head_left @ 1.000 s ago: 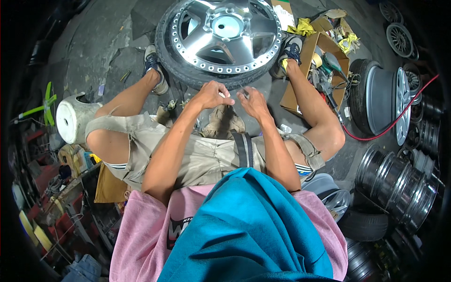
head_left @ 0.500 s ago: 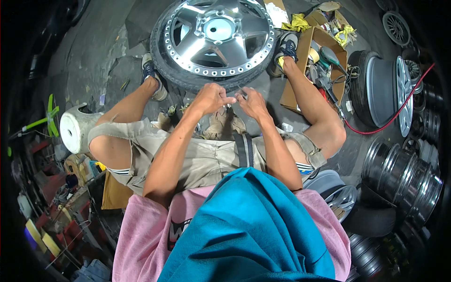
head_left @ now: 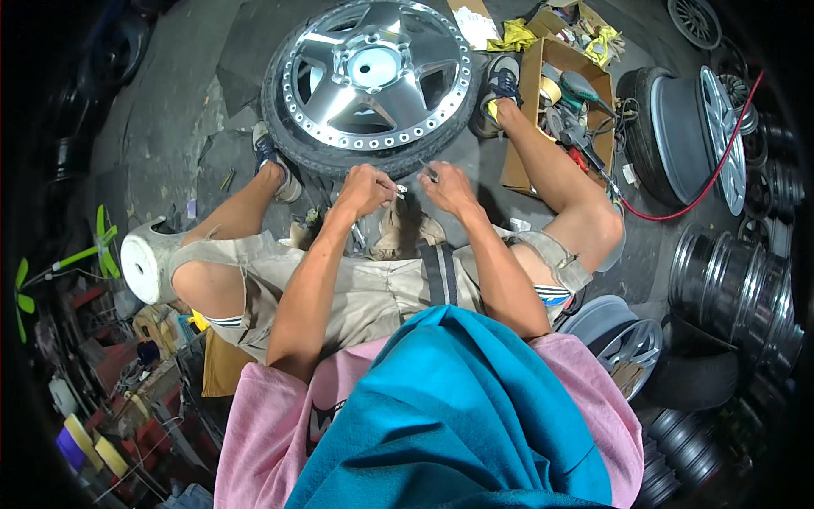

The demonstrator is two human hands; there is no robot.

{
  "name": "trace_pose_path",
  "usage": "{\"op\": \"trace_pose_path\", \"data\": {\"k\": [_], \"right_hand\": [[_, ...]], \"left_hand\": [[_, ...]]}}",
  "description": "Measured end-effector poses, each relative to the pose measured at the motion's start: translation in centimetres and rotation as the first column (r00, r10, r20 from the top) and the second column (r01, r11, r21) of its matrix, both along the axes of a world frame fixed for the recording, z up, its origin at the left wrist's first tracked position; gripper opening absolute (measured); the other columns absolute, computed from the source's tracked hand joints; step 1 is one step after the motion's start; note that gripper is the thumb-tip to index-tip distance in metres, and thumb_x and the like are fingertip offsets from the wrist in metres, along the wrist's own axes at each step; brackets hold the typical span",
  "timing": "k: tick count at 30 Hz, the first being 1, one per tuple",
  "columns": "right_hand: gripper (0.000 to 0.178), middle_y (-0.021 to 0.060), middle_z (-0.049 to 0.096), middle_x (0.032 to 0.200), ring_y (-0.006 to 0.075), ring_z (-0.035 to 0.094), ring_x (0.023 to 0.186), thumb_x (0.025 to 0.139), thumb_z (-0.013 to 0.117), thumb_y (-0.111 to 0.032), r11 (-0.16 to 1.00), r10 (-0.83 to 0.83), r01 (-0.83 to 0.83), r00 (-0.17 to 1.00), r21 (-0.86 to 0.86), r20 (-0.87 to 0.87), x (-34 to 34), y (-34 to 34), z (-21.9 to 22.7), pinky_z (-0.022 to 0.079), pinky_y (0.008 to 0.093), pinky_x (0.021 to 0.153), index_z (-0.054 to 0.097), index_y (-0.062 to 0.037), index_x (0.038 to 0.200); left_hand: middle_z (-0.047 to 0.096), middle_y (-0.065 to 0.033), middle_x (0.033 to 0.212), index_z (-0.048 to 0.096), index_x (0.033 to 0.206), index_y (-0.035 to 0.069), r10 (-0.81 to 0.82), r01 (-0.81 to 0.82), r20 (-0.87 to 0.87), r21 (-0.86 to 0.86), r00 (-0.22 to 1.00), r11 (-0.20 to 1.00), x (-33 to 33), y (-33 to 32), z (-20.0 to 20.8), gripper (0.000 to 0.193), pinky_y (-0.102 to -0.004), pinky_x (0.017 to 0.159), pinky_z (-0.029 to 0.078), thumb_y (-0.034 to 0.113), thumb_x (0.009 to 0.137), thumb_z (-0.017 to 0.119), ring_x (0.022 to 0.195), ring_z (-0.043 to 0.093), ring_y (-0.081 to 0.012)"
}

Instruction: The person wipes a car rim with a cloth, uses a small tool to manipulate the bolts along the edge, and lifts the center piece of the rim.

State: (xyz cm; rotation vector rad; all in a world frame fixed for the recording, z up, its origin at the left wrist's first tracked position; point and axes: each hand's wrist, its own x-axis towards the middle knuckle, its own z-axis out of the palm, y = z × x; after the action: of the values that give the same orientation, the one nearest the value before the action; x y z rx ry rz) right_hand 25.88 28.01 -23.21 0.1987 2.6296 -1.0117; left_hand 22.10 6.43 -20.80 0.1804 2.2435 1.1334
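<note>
My left hand (head_left: 366, 191) is closed, with a small shiny metal piece (head_left: 401, 192) pinched at its fingertips. A short gap away, my right hand (head_left: 449, 188) has its fingers curled together. Something thin and dark shows at its fingertips, too small to name. Just beyond both hands a polished alloy wheel rim (head_left: 339, 103) lies face up on a black tire (head_left: 326, 161). The rim has broad spokes, a ring of small bolt holes around its edge and a pale round centre. Below my hands, a crumpled tan cloth (head_left: 398, 233) lies between my legs.
Right of my foot stands a cardboard box (head_left: 513, 161) with a green power tool (head_left: 579, 87) and other tools. A red hose (head_left: 682, 214) curves past an upright wheel (head_left: 670, 127). Several stacked rims (head_left: 729, 288) stand farther right. A white bucket (head_left: 144, 267) lies by my left knee.
My hands have drawn slightly apart, and the shiny metal piece now shows at my left fingertips. The whole view has shifted a little, with the wheel appearing farther left.
</note>
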Motion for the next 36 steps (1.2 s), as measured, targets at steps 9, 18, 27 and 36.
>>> {"op": "trace_pose_path", "data": {"k": [9, 18, 27, 36], "right_hand": [[0.044, 0.0272, 0.067, 0.122, 0.0456, 0.062, 0.118, 0.094, 0.066, -0.034, 1.0, -0.003, 0.004, 0.997, -0.019, 0.08, -0.1, 0.4, 0.9, 0.049, 0.0499, 0.1, 0.068, -0.0035, 0.126], [0.033, 0.0265, 0.068, 0.113, 0.0452, 0.064, 0.11, 0.094, 0.066, -0.031, 0.999, 0.037, -0.039, 0.998, 0.029, 0.053, -0.2, 0.5, 0.3, 0.05, 0.0526, 0.094, 0.07, -0.0027, 0.111], [0.03, 0.0265, 0.068, 0.11, 0.0468, 0.065, 0.107, 0.094, 0.066, -0.029, 0.995, 0.1, -0.101, 0.994, 0.015, 0.039, -0.7, -0.9, -0.5, 0.051, 0.0539, 0.09, 0.07, -0.0033, 0.109], [0.031, 0.0269, 0.07, 0.107, 0.0458, 0.066, 0.104, 0.094, 0.069, -0.031, 0.989, 0.149, -0.148, 0.988, -0.011, 0.049, -1.5, -3.0, -0.4, 0.051, 0.0513, 0.089, 0.07, -0.0033, 0.106]], "left_hand": [[0.074, -0.0143, 0.071, 0.08, 0.086, 0.005, -0.028, 0.045, 0.08, -0.222, 0.996, 0.974, 0.0, 0.5, 0.0, 0.019, -0.0382, 0.078, 0.059, 0.022, 0.085, 0.076, 0.073, 0.075, -0.0265], [0.076, -0.0188, 0.088, 0.081, 0.091, 0.006, 0.007, -0.002, 0.023, -0.209, 1.0, 0.978, 0.1, -0.2, -1.4, 0.02, -0.0426, 0.083, 0.057, 0.023, 0.08, 0.078, 0.087, 0.073, -0.0379], [0.074, -0.0229, 0.091, 0.076, 0.088, 0.003, 0.024, -0.05, -0.085, -0.312, 0.996, 0.949, 0.0, -0.6, -3.0, 0.028, -0.0489, 0.088, 0.056, 0.03, 0.085, 0.075, 0.095, 0.07, -0.0444], [0.074, -0.0231, 0.091, 0.079, 0.087, 0.004, 0.168, -0.166, -0.003, -0.168, 0.986, 0.972, -0.1, -1.7, -3.2, 0.016, -0.0449, 0.086, 0.058, 0.019, 0.081, 0.079, 0.093, 0.072, -0.0411]]}}
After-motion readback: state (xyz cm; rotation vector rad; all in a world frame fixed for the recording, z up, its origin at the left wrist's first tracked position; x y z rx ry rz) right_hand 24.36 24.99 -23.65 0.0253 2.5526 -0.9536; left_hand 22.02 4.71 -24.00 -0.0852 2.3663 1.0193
